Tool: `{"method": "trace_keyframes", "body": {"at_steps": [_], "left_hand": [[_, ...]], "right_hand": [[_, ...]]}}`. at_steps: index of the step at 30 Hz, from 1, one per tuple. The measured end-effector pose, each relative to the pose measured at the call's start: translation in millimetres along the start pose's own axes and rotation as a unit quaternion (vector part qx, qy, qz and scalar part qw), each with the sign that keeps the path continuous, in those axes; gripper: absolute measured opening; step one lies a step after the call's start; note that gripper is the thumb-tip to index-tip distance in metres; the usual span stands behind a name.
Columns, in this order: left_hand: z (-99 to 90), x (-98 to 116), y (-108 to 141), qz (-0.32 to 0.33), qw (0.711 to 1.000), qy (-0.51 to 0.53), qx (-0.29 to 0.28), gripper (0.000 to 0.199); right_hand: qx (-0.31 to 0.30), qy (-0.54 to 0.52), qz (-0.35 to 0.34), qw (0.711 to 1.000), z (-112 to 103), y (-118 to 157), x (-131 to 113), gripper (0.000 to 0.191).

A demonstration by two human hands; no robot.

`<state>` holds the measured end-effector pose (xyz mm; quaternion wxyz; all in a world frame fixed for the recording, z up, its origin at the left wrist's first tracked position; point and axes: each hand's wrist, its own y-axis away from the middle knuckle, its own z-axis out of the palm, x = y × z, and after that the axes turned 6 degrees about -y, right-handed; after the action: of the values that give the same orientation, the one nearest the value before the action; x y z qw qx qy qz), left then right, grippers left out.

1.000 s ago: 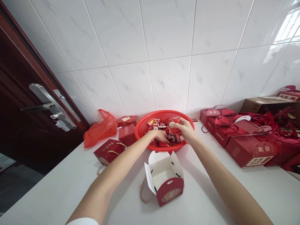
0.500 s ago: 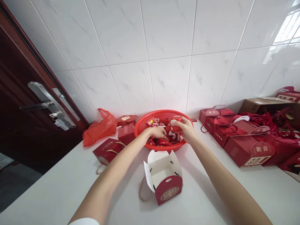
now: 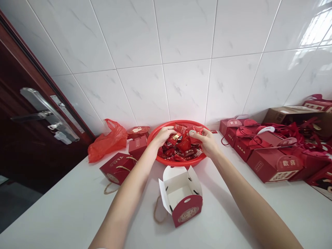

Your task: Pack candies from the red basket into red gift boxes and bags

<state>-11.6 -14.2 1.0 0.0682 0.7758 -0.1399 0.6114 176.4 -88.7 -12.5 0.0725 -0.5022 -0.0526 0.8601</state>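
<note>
Over the left side of a red plastic basket [image 3: 164, 161], my left hand [image 3: 163, 136] pinches a red-wrapped candy [image 3: 175, 138]. My right hand [image 3: 209, 143] is at the basket's right side, its fingers closed on another red-wrapped candy [image 3: 198, 130]. More candies [image 3: 184, 145] in shiny red and dark wrappers lie in the basket below both hands. In front of the basket, between my forearms, stands a small dark red gift box [image 3: 187, 210] with its flaps up and a bare white inside. A loop of twine hangs from its left side.
Left are red boxes with twine handles [image 3: 118, 167] and a crumpled red plastic bag [image 3: 107, 141]. Several closed red gift boxes [image 3: 275, 164] and an open cardboard carton [image 3: 285, 116] line the right. A tiled wall [image 3: 186, 86] rises behind; a dark door [image 3: 28, 138] stands left.
My left hand has come up from among the candies and moved slightly left, now with a candy in its fingers. My right hand stays near the same place with its candy.
</note>
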Motion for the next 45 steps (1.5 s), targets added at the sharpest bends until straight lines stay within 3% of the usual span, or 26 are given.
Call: {"method": "trace_keyframes", "body": {"at_steps": [6,10,16,22,29,38,45], "left_hand": [[-0.7,-2.1,0.2,0.004,0.999,0.037,-0.009,0.02],[-1.2,-5.9,0.8,0.07,0.996,0.01,0.045,0.032],[-4.1,-11.9,8.0,0.167,0.983,-0.036,0.071,0.033],[-5.2,-17.0,10.1,0.157,0.984,-0.021,0.082,0.05],[-3.5,-13.7,14.0,0.149,0.985,-0.039,0.075,0.049],[-1.5,-12.2,16.4,0.172,0.983,-0.034,0.048,0.04],[-1.7,-10.5,21.6,0.157,0.985,-0.044,-0.047,0.061]], "right_hand": [[-0.034,-0.015,0.0,0.999,-2.3,-2.1,4.3,0.039],[-0.043,-0.013,-0.003,0.999,-4.0,-3.4,5.8,0.036],[-0.033,-0.01,-0.005,0.999,-3.0,-3.0,5.6,0.033],[-0.04,-0.006,0.001,0.999,-2.1,-1.6,5.3,0.038],[-0.053,0.009,-0.004,0.999,-3.9,-2.4,5.9,0.039],[-0.069,0.02,0.005,0.997,-3.3,-0.6,5.2,0.038],[-0.074,0.039,0.002,0.996,-3.3,-0.2,5.0,0.041]]}}
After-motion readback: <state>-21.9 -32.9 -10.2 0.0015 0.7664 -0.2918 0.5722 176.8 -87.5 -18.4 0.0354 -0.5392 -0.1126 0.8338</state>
